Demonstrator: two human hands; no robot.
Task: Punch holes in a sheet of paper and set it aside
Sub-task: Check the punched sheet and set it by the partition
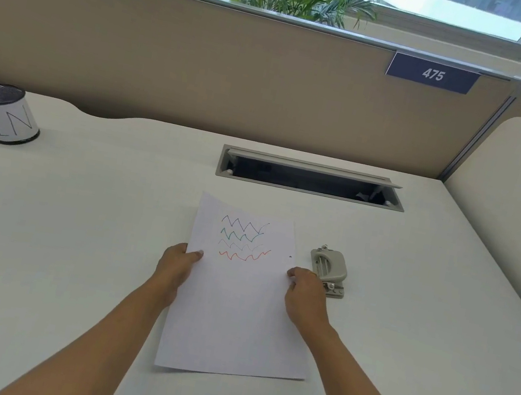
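White paper sheet with coloured zigzags (231, 314) at centre of white bench (71, 233); left hand (176, 269), right hand (304, 299) fingers clamped on opposite side edges, likely keeping it flat. Grey metal hole punch (328, 268) just beside right edge, handy for punching.

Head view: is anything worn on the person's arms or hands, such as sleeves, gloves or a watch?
No. The left hand and right hand are bare, both forearms uncovered to the frame edge; no sleeve, glove, watch or ring shows.

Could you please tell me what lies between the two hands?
The sheet of paper, its side edges held by left hand and right hand; head view.
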